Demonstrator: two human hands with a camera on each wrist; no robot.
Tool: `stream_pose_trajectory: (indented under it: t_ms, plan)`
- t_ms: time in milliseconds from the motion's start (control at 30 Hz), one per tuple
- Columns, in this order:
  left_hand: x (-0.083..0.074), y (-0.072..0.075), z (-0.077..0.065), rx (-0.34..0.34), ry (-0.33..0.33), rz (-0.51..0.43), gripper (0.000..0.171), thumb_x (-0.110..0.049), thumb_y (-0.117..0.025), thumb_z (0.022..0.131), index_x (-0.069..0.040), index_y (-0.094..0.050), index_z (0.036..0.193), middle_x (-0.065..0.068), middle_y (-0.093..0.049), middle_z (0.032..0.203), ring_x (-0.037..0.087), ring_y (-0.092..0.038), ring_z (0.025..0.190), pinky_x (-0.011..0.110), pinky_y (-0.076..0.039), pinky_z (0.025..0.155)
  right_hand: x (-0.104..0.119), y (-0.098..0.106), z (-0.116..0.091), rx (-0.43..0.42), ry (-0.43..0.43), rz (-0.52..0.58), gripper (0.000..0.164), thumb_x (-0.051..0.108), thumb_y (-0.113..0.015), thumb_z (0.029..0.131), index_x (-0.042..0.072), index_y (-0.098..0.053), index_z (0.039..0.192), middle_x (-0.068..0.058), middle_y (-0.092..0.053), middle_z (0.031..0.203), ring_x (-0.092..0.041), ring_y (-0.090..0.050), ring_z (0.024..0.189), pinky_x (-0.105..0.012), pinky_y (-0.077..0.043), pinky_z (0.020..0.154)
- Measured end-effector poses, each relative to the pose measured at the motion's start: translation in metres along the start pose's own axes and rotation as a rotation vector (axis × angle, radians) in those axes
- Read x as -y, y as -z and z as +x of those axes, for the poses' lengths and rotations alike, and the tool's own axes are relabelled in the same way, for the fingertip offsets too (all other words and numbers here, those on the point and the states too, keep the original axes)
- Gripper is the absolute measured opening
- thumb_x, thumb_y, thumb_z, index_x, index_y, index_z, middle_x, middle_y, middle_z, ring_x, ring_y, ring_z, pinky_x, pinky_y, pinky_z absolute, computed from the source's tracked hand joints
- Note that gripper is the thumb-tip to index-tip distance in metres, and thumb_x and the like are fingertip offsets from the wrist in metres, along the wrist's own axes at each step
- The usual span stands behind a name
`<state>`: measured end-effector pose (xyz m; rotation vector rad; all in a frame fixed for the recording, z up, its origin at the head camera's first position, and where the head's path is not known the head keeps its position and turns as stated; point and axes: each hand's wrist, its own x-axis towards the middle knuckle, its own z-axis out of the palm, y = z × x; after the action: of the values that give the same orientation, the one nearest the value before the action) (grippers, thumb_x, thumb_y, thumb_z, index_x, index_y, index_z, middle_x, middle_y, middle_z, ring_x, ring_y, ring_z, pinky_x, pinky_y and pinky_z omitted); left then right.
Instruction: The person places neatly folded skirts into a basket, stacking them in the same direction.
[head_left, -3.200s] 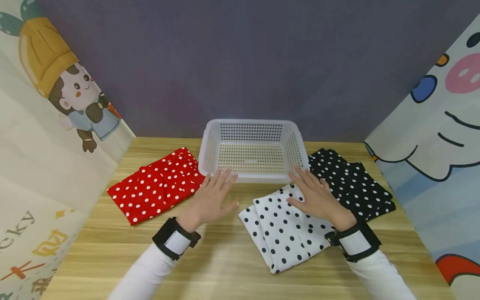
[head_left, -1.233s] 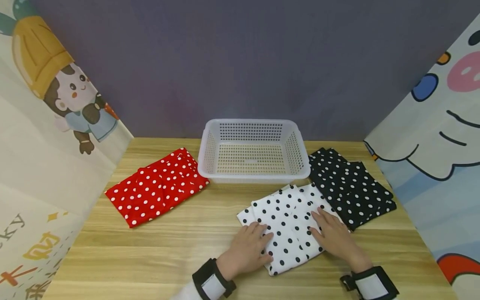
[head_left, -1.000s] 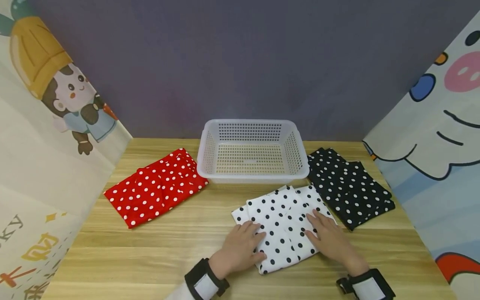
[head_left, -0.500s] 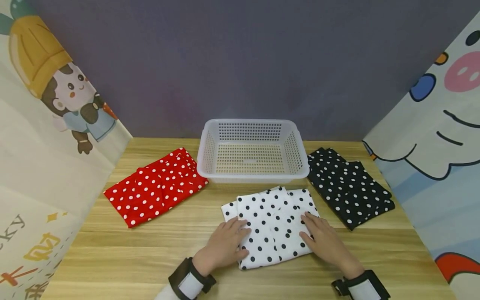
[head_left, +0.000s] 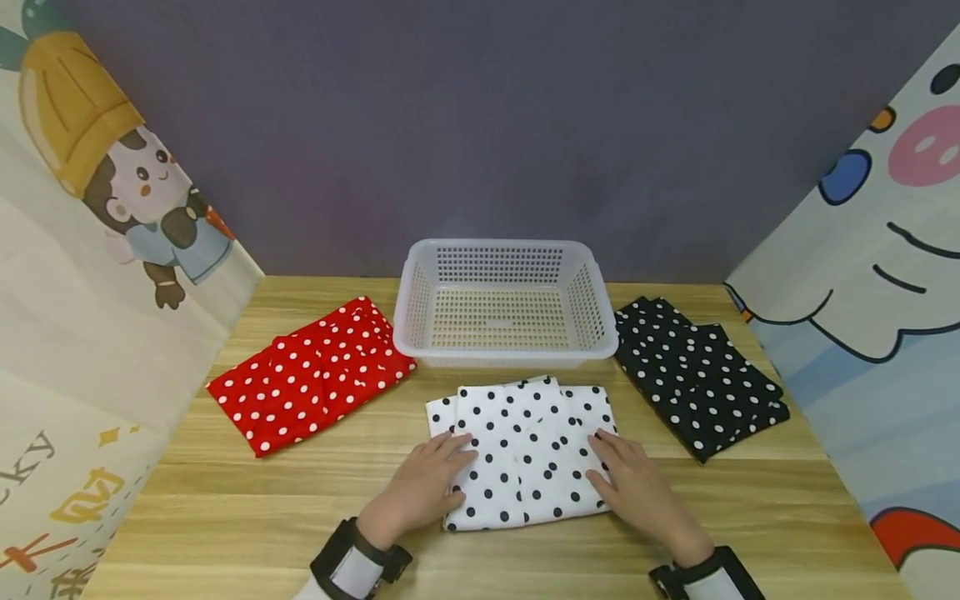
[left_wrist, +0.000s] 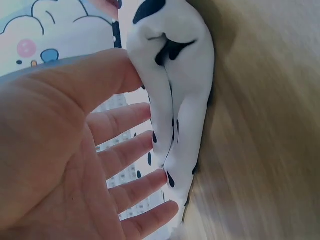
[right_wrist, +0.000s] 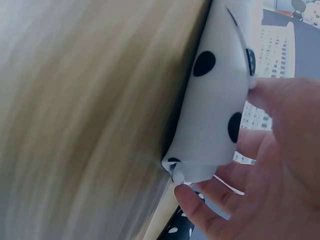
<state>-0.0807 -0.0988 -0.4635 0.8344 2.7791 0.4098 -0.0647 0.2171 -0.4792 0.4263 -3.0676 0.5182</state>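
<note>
A white cloth with black dots [head_left: 525, 458], folded in layers, lies flat at the front middle of the table. My left hand [head_left: 420, 487] rests on its left edge, fingers spread; in the left wrist view the fingertips [left_wrist: 162, 207] and thumb touch the top of the folded layers. On the opposite edge my right hand [head_left: 645, 492] rests with loosely extended fingers. From the right wrist view, the thumb lies on the white cloth [right_wrist: 212, 100] and a fingertip touches its corner. Neither hand is curled round the cloth.
A white perforated basket [head_left: 506, 357] stands behind the white cloth, against the grey backdrop. To the left lies a folded red cloth with white dots [head_left: 315, 375]; to the right, a folded black one with white dots [head_left: 693, 375]. Wooden table [head_left: 247, 525] surrounds them. Printed panels flank both sides.
Both hands came back from near the basket onto the white cloth. The cloth has slid left and turned squarer to the basket, away from the black cloth. The other cloths and basket stayed put.
</note>
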Motion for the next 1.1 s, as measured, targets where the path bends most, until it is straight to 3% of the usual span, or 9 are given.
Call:
stream_pose_trajectory:
  t_ms: [233,400,633,967,1100]
  plan:
    - [0.011,0.0,-0.006,-0.092,0.027,-0.026,0.058,-0.019,-0.07,0.078,-0.01,-0.049,0.132,0.012,-0.036,0.144,0.031,-0.036,0.13,0.048,-0.036,0.099,0.01,-0.005,0.0,-0.002,-0.006,0.008,0.051,0.029,-0.062,0.086,0.004,-0.051,0.129,-0.019,-0.047,0.133,-0.036,-0.046,0.117,-0.052,-0.039,0.095]
    - [0.015,0.002,-0.009,-0.156,0.088,-0.051,0.059,-0.017,-0.073,0.075,-0.008,-0.051,0.13,0.016,-0.039,0.141,0.034,-0.04,0.126,0.05,-0.037,0.098,0.017,-0.007,0.003,-0.005,-0.023,0.011,0.051,0.029,-0.062,0.085,0.003,-0.052,0.128,-0.021,-0.048,0.131,-0.037,-0.046,0.116,-0.053,-0.039,0.094]
    - [0.017,0.006,-0.01,-0.184,0.177,-0.06,0.057,-0.017,-0.074,0.076,-0.005,-0.053,0.127,0.017,-0.047,0.133,0.034,-0.045,0.121,0.049,-0.039,0.096,0.027,-0.006,0.007,0.026,-0.065,0.028,0.052,0.03,-0.06,0.087,0.003,-0.05,0.13,-0.021,-0.046,0.133,-0.038,-0.044,0.119,-0.054,-0.038,0.096]
    - [0.021,0.007,-0.01,-0.2,0.198,-0.067,0.055,-0.017,-0.074,0.076,-0.003,-0.055,0.125,0.018,-0.05,0.131,0.033,-0.048,0.119,0.049,-0.04,0.095,0.031,-0.006,0.014,0.02,-0.059,0.041,0.051,0.028,-0.06,0.087,0.002,-0.05,0.13,-0.022,-0.045,0.133,-0.039,-0.044,0.119,-0.053,-0.037,0.097]
    - [0.023,0.007,-0.008,-0.214,0.208,-0.034,0.057,-0.022,-0.075,0.075,-0.003,-0.055,0.124,0.018,-0.052,0.128,0.034,-0.049,0.116,0.049,-0.041,0.094,0.031,-0.003,0.019,0.036,-0.095,0.068,0.051,0.027,-0.059,0.088,-0.001,-0.048,0.13,-0.025,-0.045,0.132,-0.042,-0.043,0.119,-0.054,-0.036,0.097]
